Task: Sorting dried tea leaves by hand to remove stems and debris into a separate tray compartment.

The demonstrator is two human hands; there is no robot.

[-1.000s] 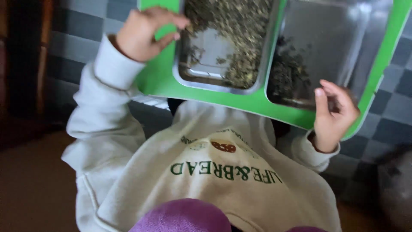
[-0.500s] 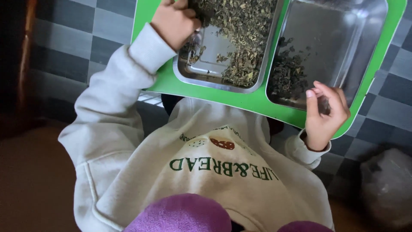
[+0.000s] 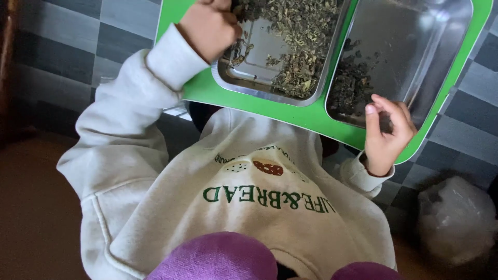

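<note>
Head view: left hand (image 3: 207, 28) is curled over dried leaves (image 3: 298, 49) in the left steel tray (image 3: 270, 93), grip hidden; right hand (image 3: 386, 132), fingers loosely pinched on nothing visible, is held at the right tray (image 3: 410, 57).

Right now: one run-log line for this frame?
left hand: in leaf-filled steel tray | right hand: pinching at second steel tray edge | green board: under both trays

A: Position of the left hand (image 3: 210, 26)?
B: At 11 o'clock in the view, arm bent at the elbow, fingers curled inward and bunched, knuckles up.
A: And the right hand (image 3: 386, 135)?
B: At 3 o'clock, wrist bent, thumb extended upward, fingers loosely curled, nothing visibly gripped.
</note>
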